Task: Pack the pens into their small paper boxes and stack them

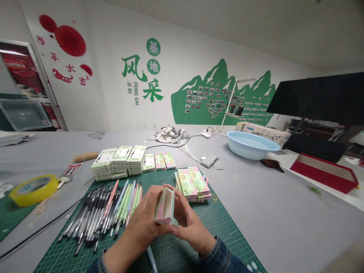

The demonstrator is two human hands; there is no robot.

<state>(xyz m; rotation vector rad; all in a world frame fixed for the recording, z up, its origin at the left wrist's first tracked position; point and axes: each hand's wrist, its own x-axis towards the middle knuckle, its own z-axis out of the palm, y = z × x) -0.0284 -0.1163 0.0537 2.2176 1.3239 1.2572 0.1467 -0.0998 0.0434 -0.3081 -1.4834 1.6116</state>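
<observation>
Both my left hand [144, 218] and my right hand [191, 223] are closed round a small pink and green cardboard box [165, 206]. Its near end is open, and the part of the inside that shows is bare. Beneath my hands lies a green cutting mat [176, 254]. A blue pen [151, 259] lies on the mat below my left wrist. To the left rest many clear pens with black caps [88, 212] and several green pens [125, 204]. Beyond my right hand sits a stack of pink and green boxes [193, 182], marked 5.
Piles of white-green boxes [121, 159] stand behind the mat. A yellow tape roll [34, 189] and a glue tube [69, 172] lie left. A blue basin [251, 146], a red box [324, 172] and a sewing machine [263, 132] are at right; crumpled cloth [169, 134] lies behind.
</observation>
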